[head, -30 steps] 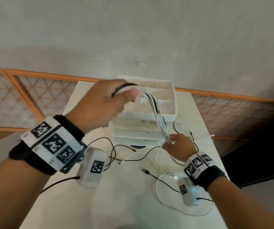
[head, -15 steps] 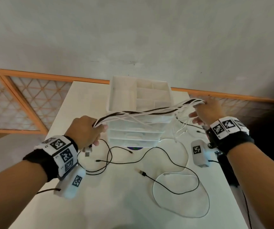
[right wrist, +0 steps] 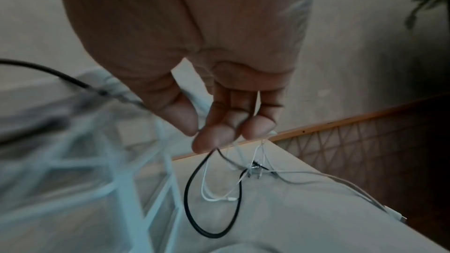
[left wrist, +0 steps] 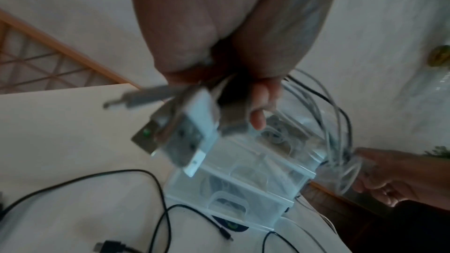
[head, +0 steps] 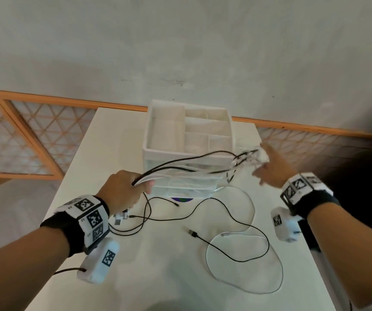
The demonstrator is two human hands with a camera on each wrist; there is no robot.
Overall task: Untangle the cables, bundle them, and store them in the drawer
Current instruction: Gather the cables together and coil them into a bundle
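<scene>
Here, the left hand (head: 122, 189) was clenched around a bundle of cables (head: 187, 167), black and white, held above the white counter (head: 135, 265). The strands stretched across the front of a clear drawer unit (head: 187, 182) to the right hand (head: 270, 169), whose fingers (right wrist: 212, 139) pinched the far ends; that hand was badly blurred in the head view. In the left wrist view, several plugs (left wrist: 185, 122) hung below the fist, smeared by motion, so their types could not be told. How many strands made up the bundle could not be counted. All drawers in the unit were shut, and what lay inside them was too hazy to make out.

A loose black cable (head: 225, 221) and a loose white cable (head: 248, 265) lay curled on the counter in front of the unit, apart from the hands. The unit stood near the counter's far edge, against a wall with an orange lattice rail (head: 34, 140). The right hand hovered near the counter's right edge, with dark floor beyond it. Open counter lay left of the unit and toward the near edge.
</scene>
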